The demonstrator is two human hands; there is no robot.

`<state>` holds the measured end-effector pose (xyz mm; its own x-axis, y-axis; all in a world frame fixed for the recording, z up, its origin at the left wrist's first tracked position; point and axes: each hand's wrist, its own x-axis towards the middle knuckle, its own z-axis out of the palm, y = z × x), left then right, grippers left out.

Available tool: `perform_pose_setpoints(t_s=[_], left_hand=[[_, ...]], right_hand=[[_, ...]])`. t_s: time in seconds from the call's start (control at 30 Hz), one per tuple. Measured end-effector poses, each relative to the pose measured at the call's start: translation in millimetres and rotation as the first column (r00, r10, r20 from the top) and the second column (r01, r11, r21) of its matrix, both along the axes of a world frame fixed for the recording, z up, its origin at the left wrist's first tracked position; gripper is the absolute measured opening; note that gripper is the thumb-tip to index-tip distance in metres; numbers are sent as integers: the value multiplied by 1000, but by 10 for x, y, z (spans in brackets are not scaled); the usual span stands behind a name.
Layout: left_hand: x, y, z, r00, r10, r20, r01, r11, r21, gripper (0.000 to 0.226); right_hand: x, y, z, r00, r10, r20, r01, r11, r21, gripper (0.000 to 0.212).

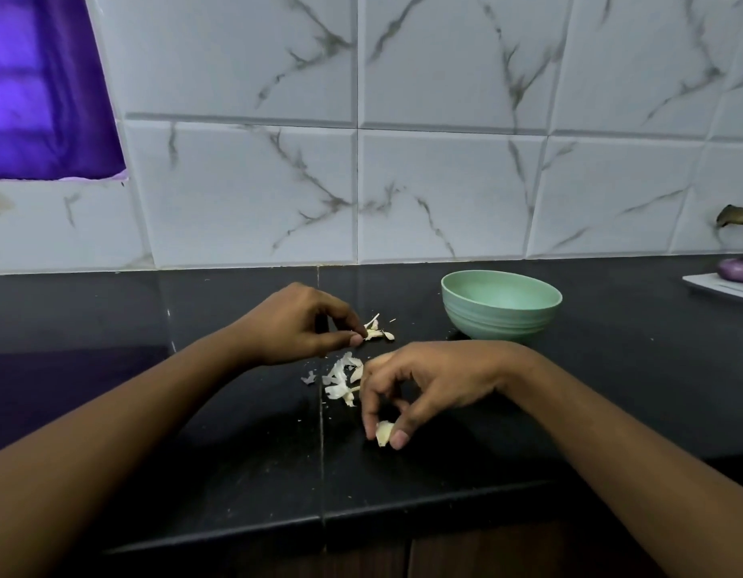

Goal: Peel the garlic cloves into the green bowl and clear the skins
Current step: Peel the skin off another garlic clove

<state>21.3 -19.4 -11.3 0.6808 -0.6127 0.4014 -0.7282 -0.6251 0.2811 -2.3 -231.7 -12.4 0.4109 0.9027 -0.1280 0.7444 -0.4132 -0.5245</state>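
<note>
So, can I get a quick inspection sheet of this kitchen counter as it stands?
Surface: black counter, glossy, flecked with tiny crumbs.
Job's things: green bowl upright at the back, its bottom hidden; garlic clove near the front edge; skins pile mid-counter; scraps behind the pile.
Clutter: white tray with a purple onion at the far right.
Hands: right hand pinches the garlic clove; left hand has its fingertips at the scraps, grip unclear.
Cables: nothing seen.
Surroundings: marbled tile wall; purple curtain at upper left.
</note>
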Motion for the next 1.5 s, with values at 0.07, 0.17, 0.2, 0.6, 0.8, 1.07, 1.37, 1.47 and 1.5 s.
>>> perform_pose_setpoints(t_s=[0.07,0.17,0.2,0.6,0.8,1.07,1.37,1.47,1.5], left_hand=[[0,-9,-7,1000,-11,-6,11,999,-45,18],[15,-33,-18,1000,8,-18,-12,977,-211,9],[16,-45,-26,1000,20,-20,-25,958,-285,9],[49,-173,-148,994,37,-105,-101,711,-696,27],[27,-189,-163,983,174,-58,-166,715,-679,31],[11,-194,-178,959,282,37,-202,767,-609,17],[2,-200,-206,952,299,63,-207,781,-589,18],[4,-199,-212,949,307,80,-207,791,-575,17],[6,-201,-215,948,308,84,-207,792,-574,17]], right_hand=[[15,-17,13,999,-35,-24,36,999,9,23],[120,-35,121,983,-156,-94,170,971,166,22],[176,-37,172,967,-207,-145,240,935,261,22],[524,172,66,836,-185,-517,545,395,740,19],[504,149,22,820,-179,-543,565,396,724,17],[461,117,70,772,-215,-598,625,431,651,8],[444,123,76,727,-235,-646,673,432,600,6],[442,126,71,718,-242,-653,684,424,594,3],[441,129,67,716,-246,-653,685,423,592,2]])
